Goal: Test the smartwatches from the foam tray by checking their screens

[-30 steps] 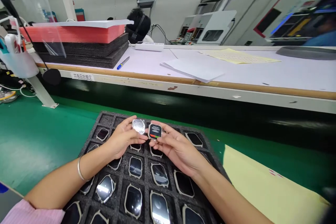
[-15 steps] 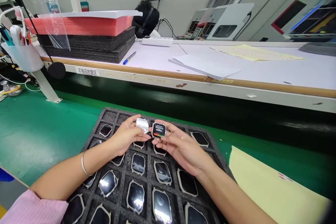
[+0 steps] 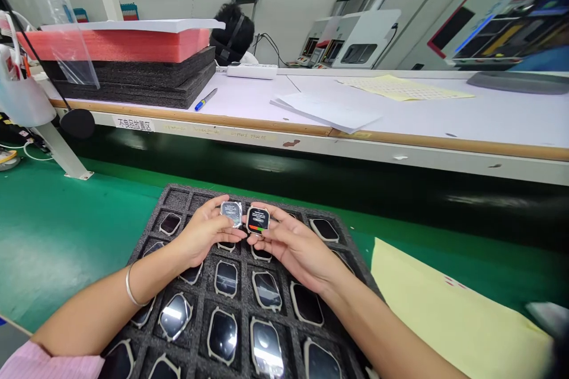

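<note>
My left hand (image 3: 202, 234) is closed around a smartwatch body (image 3: 231, 213) without a strap, its glossy screen lit with small text under a reflection. Close beside it, my right hand (image 3: 293, 243) grips a second smartwatch body (image 3: 258, 220), whose dark screen shows white text and a red and green bar. Both watches are held up side by side, screens toward me, over a black foam tray (image 3: 242, 314). Several strapless watches lie in the tray's square compartments, such as the dark-screened watch (image 3: 226, 278). My forearms and hands hide part of the tray.
A green mat (image 3: 40, 219) covers the bench. Yellow paper (image 3: 427, 302) lies right of the tray. On the raised white shelf (image 3: 249, 98) are stacked foam trays (image 3: 146, 80), a blue pen (image 3: 205, 99) and paper sheets (image 3: 329, 109). A person's dark-haired head (image 3: 233, 32) shows behind.
The whole view has shifted, with the scene moving slightly left. The left watch has tilted, so its screen shows text where bright glare covered it. Both hands keep their hold.
</note>
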The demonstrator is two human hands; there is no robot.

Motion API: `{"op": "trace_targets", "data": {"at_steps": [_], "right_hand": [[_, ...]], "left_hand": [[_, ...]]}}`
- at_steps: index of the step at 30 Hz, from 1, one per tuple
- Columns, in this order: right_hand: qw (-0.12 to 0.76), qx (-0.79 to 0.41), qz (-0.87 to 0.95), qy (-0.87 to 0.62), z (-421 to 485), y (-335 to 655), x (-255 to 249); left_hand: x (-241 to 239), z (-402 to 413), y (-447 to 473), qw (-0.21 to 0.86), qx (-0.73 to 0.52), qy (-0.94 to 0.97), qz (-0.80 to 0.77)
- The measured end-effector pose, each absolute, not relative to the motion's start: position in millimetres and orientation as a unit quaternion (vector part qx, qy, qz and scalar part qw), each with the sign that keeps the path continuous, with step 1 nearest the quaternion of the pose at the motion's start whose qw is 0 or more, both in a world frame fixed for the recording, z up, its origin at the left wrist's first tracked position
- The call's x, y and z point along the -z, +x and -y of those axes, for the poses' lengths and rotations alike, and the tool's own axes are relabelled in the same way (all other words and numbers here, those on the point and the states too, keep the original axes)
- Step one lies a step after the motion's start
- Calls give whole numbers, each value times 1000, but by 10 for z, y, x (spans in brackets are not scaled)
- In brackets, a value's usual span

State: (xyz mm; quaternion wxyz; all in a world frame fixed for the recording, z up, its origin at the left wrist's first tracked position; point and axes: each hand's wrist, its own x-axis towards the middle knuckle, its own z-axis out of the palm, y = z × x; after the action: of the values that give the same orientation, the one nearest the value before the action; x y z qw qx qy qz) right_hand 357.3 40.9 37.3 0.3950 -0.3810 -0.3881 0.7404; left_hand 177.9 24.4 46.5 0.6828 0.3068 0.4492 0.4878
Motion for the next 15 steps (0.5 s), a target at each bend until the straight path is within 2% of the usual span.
{"op": "trace_targets", "data": {"at_steps": [15], "right_hand": [[400, -746, 403, -349, -385, 3567, -406]], "left_hand": [[-389, -245, 1781, 614, -519, 422, -419]]}}
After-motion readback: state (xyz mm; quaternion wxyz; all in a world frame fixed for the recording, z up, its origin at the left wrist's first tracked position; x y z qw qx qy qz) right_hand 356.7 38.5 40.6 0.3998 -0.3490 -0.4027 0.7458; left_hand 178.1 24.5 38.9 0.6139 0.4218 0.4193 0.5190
